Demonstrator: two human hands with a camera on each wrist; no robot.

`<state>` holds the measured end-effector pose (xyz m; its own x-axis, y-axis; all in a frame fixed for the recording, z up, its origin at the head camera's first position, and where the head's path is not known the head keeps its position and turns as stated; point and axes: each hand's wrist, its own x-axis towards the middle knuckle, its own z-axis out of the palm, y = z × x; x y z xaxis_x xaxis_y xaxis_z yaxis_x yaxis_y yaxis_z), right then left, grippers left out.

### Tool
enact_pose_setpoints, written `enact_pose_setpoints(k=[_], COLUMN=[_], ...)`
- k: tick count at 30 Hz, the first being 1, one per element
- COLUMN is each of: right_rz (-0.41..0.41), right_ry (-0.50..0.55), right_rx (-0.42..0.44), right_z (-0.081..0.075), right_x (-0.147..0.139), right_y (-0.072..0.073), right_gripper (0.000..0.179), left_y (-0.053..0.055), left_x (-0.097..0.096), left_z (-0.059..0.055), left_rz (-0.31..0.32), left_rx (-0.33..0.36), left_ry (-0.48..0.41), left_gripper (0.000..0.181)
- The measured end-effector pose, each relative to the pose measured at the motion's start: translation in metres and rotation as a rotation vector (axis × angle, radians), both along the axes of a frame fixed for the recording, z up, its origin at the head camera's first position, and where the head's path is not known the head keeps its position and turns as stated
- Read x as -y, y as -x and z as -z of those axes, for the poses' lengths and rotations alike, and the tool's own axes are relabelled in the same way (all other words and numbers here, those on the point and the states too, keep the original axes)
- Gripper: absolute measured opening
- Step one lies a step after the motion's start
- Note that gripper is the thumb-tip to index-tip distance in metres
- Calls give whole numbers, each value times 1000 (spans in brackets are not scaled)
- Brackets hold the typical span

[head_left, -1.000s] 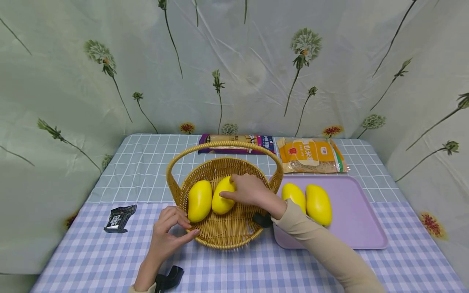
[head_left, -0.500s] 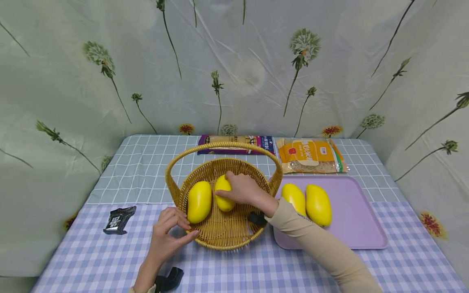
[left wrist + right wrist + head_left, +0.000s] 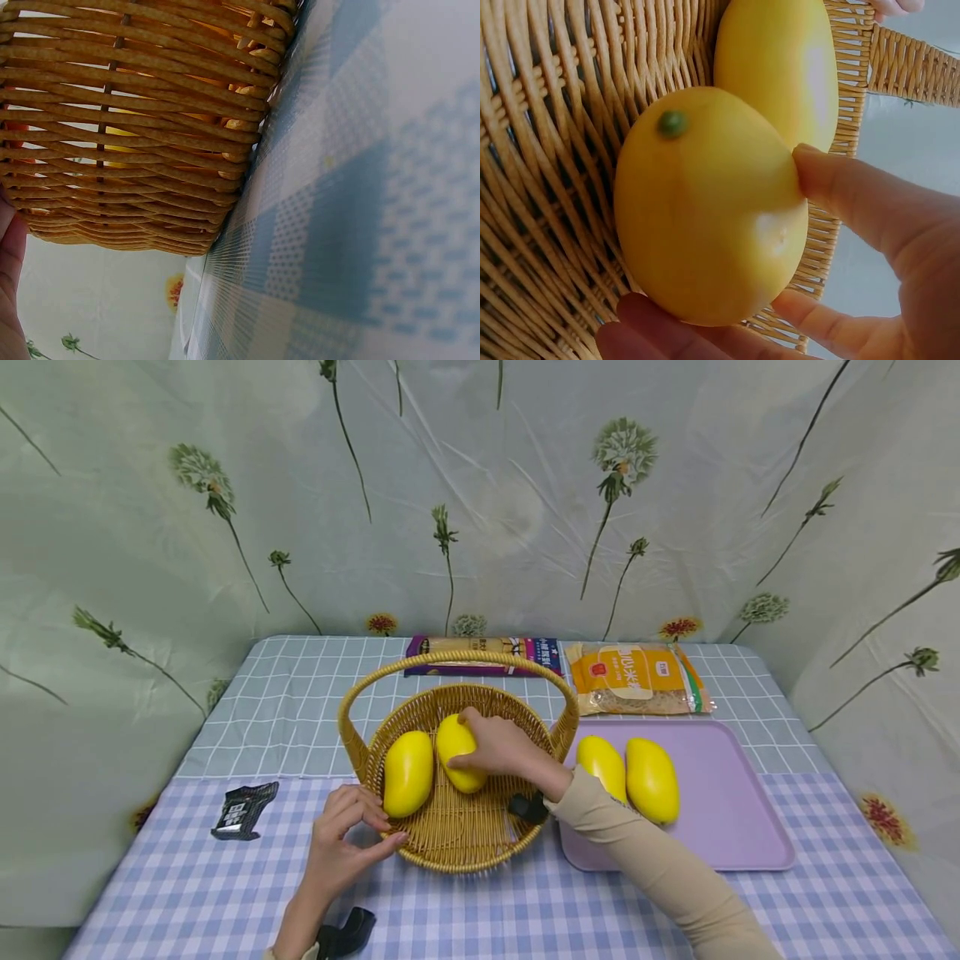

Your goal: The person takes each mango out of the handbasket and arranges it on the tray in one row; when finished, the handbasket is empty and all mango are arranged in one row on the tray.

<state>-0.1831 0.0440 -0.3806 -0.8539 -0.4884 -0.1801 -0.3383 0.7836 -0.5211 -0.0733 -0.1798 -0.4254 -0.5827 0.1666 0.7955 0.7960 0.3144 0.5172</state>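
Mango [image 3: 705, 210], yellow, green-tipped, perhaps blemished

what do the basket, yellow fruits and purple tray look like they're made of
Basket: woven wicker with a slight sheen, maybe rattan or plastic imitation; thin strands cross darker ribs.
Yellow fruits: smooth, glossy skin with bright highlights; possibly plastic or foam imitations, but real fruit isn't ruled out.
Purple tray: probably plastic, matte, judging by its even colour and moulded-looking rim.

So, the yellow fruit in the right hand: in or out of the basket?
In the basket: the head view shows the yellow fruit within the rim, held by the right hand. Resting or lifted: cannot tell.
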Motion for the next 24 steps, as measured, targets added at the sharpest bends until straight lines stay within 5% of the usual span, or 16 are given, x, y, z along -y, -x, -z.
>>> enact_pose_setpoints(k=[24], right_rz=[-40], right_ry=[24], right_rx=[42], right_z=[1], right_x=[-2], right_y=[0], right_gripper=[72], left_y=[0], left_x=[0], left_z=[1], left_rz=[5], left_rx=[-5], left_ry=[-11], left_gripper=[32])
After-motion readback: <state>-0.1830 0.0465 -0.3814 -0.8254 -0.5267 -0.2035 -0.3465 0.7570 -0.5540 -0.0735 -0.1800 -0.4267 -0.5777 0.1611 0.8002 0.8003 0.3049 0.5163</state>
